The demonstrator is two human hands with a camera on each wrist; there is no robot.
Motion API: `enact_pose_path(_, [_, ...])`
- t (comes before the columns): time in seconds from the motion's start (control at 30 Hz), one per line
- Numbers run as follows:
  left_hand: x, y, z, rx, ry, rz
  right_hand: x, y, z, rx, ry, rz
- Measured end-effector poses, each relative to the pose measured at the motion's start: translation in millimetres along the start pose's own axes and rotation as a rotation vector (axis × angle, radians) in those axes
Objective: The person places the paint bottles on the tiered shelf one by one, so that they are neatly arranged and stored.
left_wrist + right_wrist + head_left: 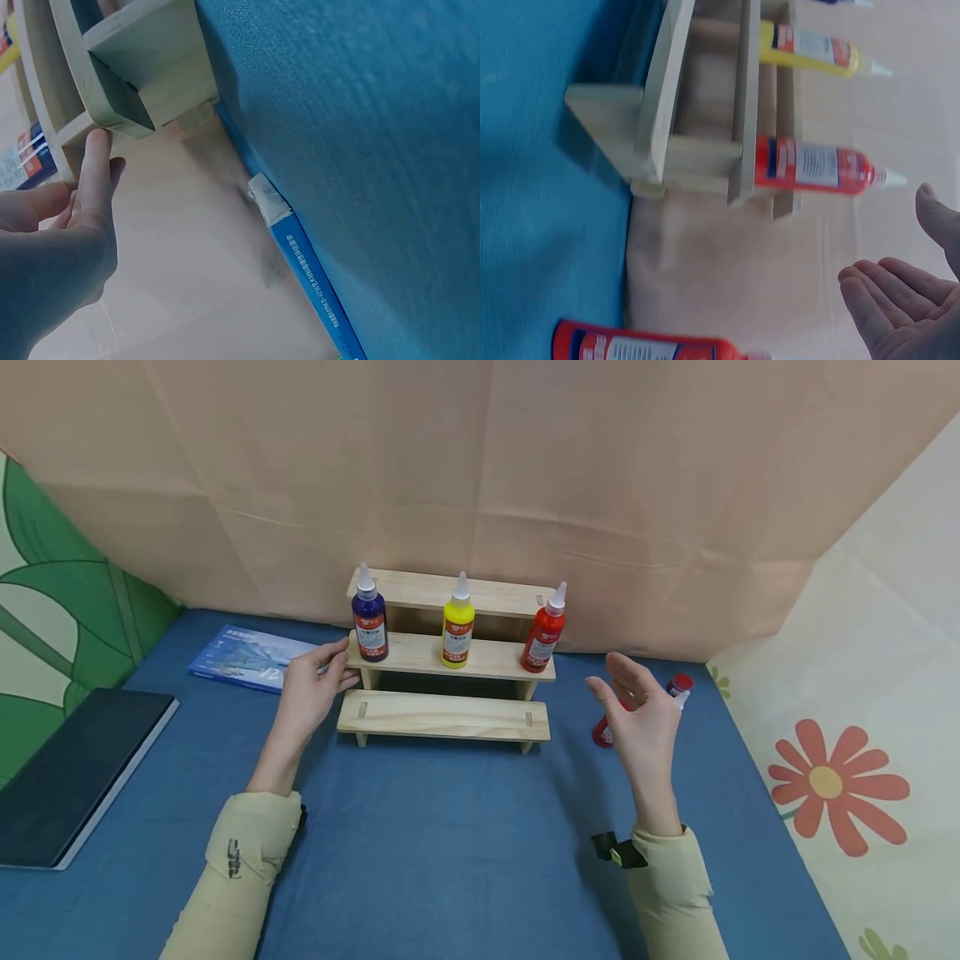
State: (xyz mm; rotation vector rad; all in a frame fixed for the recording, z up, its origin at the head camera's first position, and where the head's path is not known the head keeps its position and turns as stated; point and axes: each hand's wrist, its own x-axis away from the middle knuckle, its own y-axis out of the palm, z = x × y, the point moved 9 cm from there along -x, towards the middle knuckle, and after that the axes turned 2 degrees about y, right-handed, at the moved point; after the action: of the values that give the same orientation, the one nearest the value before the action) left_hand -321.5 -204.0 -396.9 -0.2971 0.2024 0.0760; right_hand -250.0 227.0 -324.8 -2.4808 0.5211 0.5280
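Observation:
My left hand (311, 681) grips the left end of a three-tier wooden rack (442, 714), its thumb and index finger at the shelf edge in the left wrist view. On the middle tier stand a dark blue paint bottle (371, 631), a yellow paint bottle (457, 631) and a red paint bottle (542, 639), each with a white pointed nozzle. To the right of the rack my right hand (645, 718) is raised, thumb apart from the fingers and nothing held. Behind it a second red bottle (645, 349) is partly hidden, near a small red-topped item (680, 683).
A blue-and-white booklet (251, 656) lies left of the rack, behind my left hand. Farther left is a dark-covered book (78, 777). The blue cloth (450, 852) covers the table, and a beige curtain (480, 468) hangs directly behind the rack.

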Motion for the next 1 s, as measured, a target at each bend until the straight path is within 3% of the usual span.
enact_pose_path(0.33, [-0.3, 0.5, 1.5, -0.007, 0.0, 0.0, -9.7, -29.7, 23.7, 0.007, 0.079, 0.076])
enact_pose_path(1.0, [-0.3, -0.1, -0.6, -0.005, -0.011, -0.002, -11.5, -32.0, 46.7, 0.058, 0.144, 0.083])
